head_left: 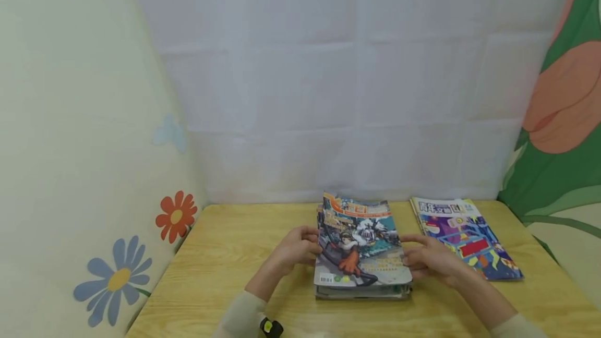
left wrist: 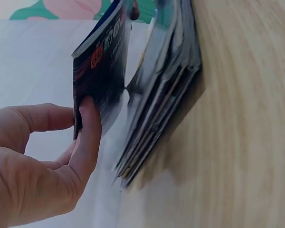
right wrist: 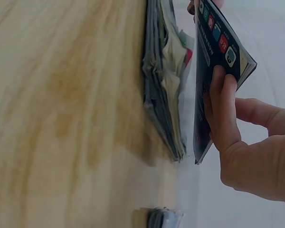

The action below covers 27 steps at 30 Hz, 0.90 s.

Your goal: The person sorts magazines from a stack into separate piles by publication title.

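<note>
A magazine (head_left: 361,239) with a dark, illustrated cover and orange title is pinched by both hands, one at each side edge. My left hand (head_left: 293,249) grips its left edge between thumb and fingers, and my right hand (head_left: 434,260) does the same on the right. Beneath it lies a stack of magazines (head_left: 361,292) on the table. Both wrist views show a gap between the held magazine (left wrist: 104,61) and the stack (right wrist: 161,85), whose page edges look uneven. Fingers (right wrist: 223,104) of the right hand lie against the magazine's underside.
To the right, a smaller pile of magazines (head_left: 465,236) lies on the wooden table (head_left: 235,244), a purple cover on top. A white cloth (head_left: 352,93) hangs behind the table's far edge. Walls painted with flowers stand on both sides.
</note>
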{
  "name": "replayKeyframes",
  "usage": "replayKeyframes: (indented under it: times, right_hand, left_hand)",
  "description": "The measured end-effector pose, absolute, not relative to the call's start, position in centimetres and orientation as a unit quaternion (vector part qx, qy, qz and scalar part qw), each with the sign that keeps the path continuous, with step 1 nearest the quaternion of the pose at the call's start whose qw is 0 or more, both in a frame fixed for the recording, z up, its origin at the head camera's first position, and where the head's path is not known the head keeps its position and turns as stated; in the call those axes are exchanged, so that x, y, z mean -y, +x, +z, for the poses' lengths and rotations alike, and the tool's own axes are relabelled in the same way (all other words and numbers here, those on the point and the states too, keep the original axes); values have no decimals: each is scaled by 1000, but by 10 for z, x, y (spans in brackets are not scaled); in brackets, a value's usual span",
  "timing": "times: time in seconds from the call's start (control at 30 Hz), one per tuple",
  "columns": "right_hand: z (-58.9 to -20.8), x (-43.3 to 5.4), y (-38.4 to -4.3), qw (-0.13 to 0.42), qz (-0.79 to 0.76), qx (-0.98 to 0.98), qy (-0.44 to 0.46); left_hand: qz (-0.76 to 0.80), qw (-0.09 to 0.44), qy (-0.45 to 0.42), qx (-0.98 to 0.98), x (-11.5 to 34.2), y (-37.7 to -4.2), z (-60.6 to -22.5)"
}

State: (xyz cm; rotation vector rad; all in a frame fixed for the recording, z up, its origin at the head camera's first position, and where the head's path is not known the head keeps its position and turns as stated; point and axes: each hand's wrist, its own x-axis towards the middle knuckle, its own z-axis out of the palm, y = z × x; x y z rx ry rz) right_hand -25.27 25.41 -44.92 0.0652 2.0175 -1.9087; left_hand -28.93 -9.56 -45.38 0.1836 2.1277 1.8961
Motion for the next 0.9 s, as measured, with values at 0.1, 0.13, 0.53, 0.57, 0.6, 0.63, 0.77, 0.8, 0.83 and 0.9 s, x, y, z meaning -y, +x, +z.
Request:
replayKeyframes:
  times: [0.1,0.13,0.53,0.57,0.6,0.63,0.77,0.8,0.83,0.9]
  right_hand:
    - [-442,-248,-255,191,-682,-706,-3]
    - [-439,-246,-255,192,-682,-706,-11]
    - [-430,-207,-262,185,-667,-720,-48]
    - [-430,-201,-264,186,-669,-718,-49]
    - [-431,-194,-265,187,-670,-716,-50]
    - [-432,-187,-267,188,-674,-713,-47]
    - [-434,-157,-272,195,-688,-698,-37]
    - [-435,-149,-272,195,-691,-695,-33]
    - [-435,-142,-273,195,-697,-690,-30]
    - [-437,-127,-275,197,-706,-680,-22]
  left_hand:
    - [652,139,70,-742,105,-289,-449]
    - [652,138,73,-742,109,-289,-448]
    - [644,133,68,-751,156,-291,-445]
    - [641,129,62,-754,162,-292,-446]
    - [641,126,55,-755,169,-292,-447]
    - [639,122,49,-758,175,-292,-449]
    - [638,101,18,-763,201,-291,-451]
    - [637,94,12,-765,207,-290,-451]
    - [637,87,6,-766,213,-289,-451]
    - [636,73,-11,-768,224,-287,-451]
